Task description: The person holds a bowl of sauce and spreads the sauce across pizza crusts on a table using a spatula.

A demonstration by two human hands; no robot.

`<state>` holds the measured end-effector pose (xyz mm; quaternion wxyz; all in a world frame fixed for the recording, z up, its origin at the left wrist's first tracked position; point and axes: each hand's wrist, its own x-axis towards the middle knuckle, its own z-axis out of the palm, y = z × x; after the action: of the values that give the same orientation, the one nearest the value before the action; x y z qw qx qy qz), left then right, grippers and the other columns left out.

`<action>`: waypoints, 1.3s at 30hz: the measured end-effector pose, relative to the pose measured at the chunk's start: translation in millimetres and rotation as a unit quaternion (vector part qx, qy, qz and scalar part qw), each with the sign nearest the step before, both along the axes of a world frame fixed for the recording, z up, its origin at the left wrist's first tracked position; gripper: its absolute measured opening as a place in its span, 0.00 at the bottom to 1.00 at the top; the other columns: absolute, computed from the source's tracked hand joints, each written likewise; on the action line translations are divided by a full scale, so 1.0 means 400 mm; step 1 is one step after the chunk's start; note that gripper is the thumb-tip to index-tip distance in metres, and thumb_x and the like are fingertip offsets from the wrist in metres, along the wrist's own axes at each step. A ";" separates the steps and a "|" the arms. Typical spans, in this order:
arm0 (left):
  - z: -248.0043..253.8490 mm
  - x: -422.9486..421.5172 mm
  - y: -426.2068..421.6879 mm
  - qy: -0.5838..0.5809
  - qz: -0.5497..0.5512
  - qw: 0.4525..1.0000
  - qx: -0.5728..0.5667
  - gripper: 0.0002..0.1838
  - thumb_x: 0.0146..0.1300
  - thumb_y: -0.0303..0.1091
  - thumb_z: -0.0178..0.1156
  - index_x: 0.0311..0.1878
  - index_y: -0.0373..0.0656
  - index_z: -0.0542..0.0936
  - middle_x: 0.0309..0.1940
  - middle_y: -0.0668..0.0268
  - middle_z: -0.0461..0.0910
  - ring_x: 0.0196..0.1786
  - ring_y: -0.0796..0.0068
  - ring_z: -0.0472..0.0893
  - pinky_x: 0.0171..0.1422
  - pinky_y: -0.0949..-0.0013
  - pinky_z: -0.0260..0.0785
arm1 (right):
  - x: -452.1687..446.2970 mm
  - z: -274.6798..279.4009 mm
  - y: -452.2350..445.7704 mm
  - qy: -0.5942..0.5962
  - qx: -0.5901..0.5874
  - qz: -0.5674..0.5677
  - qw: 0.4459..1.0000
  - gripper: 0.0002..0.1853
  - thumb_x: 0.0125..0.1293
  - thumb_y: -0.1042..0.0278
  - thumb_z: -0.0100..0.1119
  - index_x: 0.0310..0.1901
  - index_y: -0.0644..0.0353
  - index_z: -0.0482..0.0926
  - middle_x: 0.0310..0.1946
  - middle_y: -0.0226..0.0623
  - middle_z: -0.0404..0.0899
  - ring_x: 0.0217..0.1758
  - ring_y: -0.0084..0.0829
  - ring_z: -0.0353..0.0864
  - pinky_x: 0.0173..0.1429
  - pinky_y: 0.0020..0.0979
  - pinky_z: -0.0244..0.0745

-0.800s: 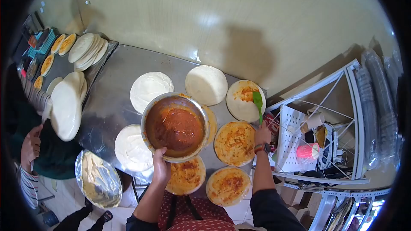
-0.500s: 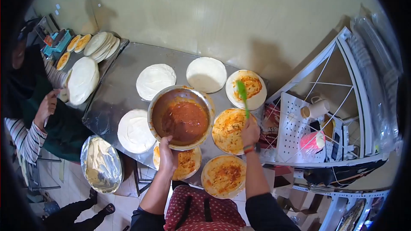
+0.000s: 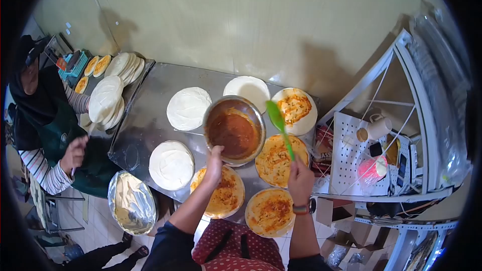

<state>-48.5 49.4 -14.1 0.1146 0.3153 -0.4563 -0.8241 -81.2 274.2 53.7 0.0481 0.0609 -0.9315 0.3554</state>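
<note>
My left hand (image 3: 214,166) grips the near rim of a metal bowl (image 3: 260,138), tilted over the table, with red sauce (image 3: 232,131) inside. In my right hand (image 3: 300,178) is the handle of a green spatula (image 3: 274,115), its head between the bowl and the far right dough round (image 3: 305,125). That round has a patch of sauce in its middle. Three other rounds bear wider sauce: one under my right hand (image 3: 273,160), one at the near edge (image 3: 270,212), one beneath my left wrist (image 3: 226,198). Three rounds are plain white: far left (image 3: 189,108), far middle (image 3: 246,88), near left (image 3: 171,165).
To the left a co-worker (image 3: 55,120) handles pale dough rounds (image 3: 106,99) near a stack (image 3: 120,65). A foil-lined tray (image 3: 133,203) of cream-coloured spread sits below. A white metal rack (image 3: 427,120) with a mug (image 3: 379,128) borders the table (image 3: 165,78) on the right.
The bowl has shifted right and now tilts more. The spatula head has moved off the far right round toward the bowl. The view has shifted slightly; the co-worker's hands have also moved.
</note>
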 end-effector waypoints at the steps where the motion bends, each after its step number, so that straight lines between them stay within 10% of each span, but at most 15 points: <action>1: 0.004 -0.018 -0.001 -0.018 -0.011 0.998 -0.058 0.27 0.52 0.39 0.47 0.55 0.38 0.59 0.49 0.59 0.66 0.48 0.68 0.69 0.50 0.64 0.64 | 0.013 0.027 -0.012 -0.011 0.038 0.053 0.998 0.16 0.60 0.63 0.45 0.49 0.55 0.72 0.28 0.48 0.75 0.29 0.46 0.75 0.31 0.41 0.69; 6: 0.036 -0.100 -0.016 -0.007 -0.103 0.988 -0.112 0.39 0.50 0.36 0.46 0.64 0.36 0.41 0.58 0.52 0.55 0.59 0.63 0.60 0.57 0.67 0.58 | -0.034 -0.006 -0.129 -0.075 0.212 0.098 0.969 0.13 0.61 0.66 0.42 0.43 0.59 0.73 0.23 0.50 0.74 0.26 0.49 0.73 0.30 0.41 0.68; 9: -0.120 -0.157 -0.041 0.016 -0.074 0.964 -0.254 0.37 0.50 0.35 0.47 0.64 0.45 0.46 0.48 0.60 0.63 0.45 0.72 0.69 0.38 0.73 0.67 | -0.039 -0.094 -0.114 -0.096 0.248 0.109 0.958 0.13 0.63 0.63 0.41 0.42 0.61 0.72 0.17 0.44 0.72 0.21 0.41 0.73 0.26 0.36 0.68; 12: -0.073 -0.194 -0.051 0.005 -0.139 0.974 -0.179 0.35 0.51 0.36 0.47 0.63 0.44 0.49 0.47 0.61 0.64 0.42 0.73 0.69 0.37 0.72 0.68 | -0.029 -0.128 -0.077 -0.319 -0.265 0.052 0.909 0.18 0.65 0.53 0.42 0.45 0.59 0.70 0.13 0.24 0.60 0.10 0.13 0.55 0.14 0.18 0.53; 13: -0.064 -0.204 -0.049 0.009 -0.161 0.970 -0.184 0.35 0.51 0.36 0.47 0.63 0.44 0.49 0.47 0.61 0.64 0.42 0.73 0.69 0.37 0.72 0.68 | -0.017 -0.095 -0.074 -0.311 -0.276 0.033 0.909 0.18 0.65 0.53 0.42 0.45 0.59 0.70 0.13 0.24 0.60 0.10 0.13 0.55 0.14 0.18 0.53; 15: -0.021 -0.215 -0.048 0.041 -0.213 0.975 -0.056 0.35 0.49 0.36 0.46 0.62 0.38 0.49 0.56 0.56 0.58 0.58 0.64 0.60 0.61 0.68 0.53 | 0.011 -0.044 -0.061 -0.457 -0.498 -0.017 0.737 0.20 0.65 0.52 0.40 0.48 0.60 0.68 0.15 0.24 0.63 0.13 0.15 0.60 0.17 0.18 0.58; 19: -0.015 -0.227 -0.039 -0.057 -0.228 0.972 0.011 0.22 0.52 0.41 0.47 0.50 0.42 0.64 0.46 0.63 0.67 0.47 0.70 0.70 0.41 0.68 0.69 | 0.053 -0.038 -0.044 -0.409 -0.612 -0.069 0.673 0.20 0.65 0.52 0.40 0.49 0.59 0.68 0.14 0.24 0.61 0.11 0.15 0.57 0.16 0.17 0.55; 25: -0.062 -0.174 -0.095 0.017 -0.159 0.982 0.099 0.19 0.54 0.39 0.47 0.48 0.39 0.66 0.47 0.63 0.69 0.52 0.69 0.67 0.55 0.64 0.61 | -0.176 -0.310 0.121 -0.075 -0.126 -0.139 0.979 0.18 0.62 0.59 0.45 0.50 0.61 0.68 0.18 0.32 0.71 0.16 0.26 0.68 0.20 0.27 0.63; 28: 0.020 -0.102 -0.141 0.019 -0.121 0.984 0.127 0.21 0.54 0.37 0.47 0.50 0.37 0.65 0.49 0.61 0.68 0.53 0.68 0.67 0.57 0.64 0.59 | -0.206 -0.327 0.091 -0.023 0.267 -0.227 0.936 0.13 0.62 0.61 0.43 0.34 0.58 0.76 0.22 0.44 0.74 0.24 0.41 0.76 0.27 0.39 0.71; 32: 0.072 -0.019 -0.201 0.019 -0.111 0.987 0.118 0.24 0.54 0.39 0.46 0.52 0.36 0.63 0.47 0.61 0.69 0.49 0.66 0.71 0.56 0.62 0.61 | -0.063 -0.245 -0.013 -0.152 0.251 -0.109 0.950 0.17 0.60 0.65 0.43 0.50 0.55 0.70 0.32 0.51 0.75 0.34 0.50 0.74 0.34 0.45 0.69; 36: 0.045 0.029 -0.214 0.008 -0.040 0.988 0.146 0.24 0.54 0.40 0.48 0.52 0.36 0.64 0.48 0.60 0.69 0.51 0.67 0.70 0.57 0.61 0.60 | -0.151 -0.314 0.075 0.113 0.186 -0.050 0.975 0.19 0.61 0.64 0.40 0.54 0.54 0.67 0.28 0.50 0.76 0.28 0.52 0.74 0.32 0.44 0.69; 39: 0.035 0.061 -0.210 0.019 -0.018 0.989 0.148 0.24 0.53 0.39 0.48 0.52 0.36 0.63 0.49 0.60 0.69 0.53 0.67 0.68 0.59 0.62 0.57 | -0.313 -0.302 0.059 0.002 0.243 -0.173 0.954 0.16 0.59 0.66 0.44 0.51 0.53 0.69 0.25 0.48 0.76 0.25 0.49 0.75 0.27 0.46 0.68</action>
<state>-23.9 -34.4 0.0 0.0611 0.3048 -0.3327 -0.8903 -206.4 297.9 -67.0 0.0949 -0.0910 -0.9858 0.1045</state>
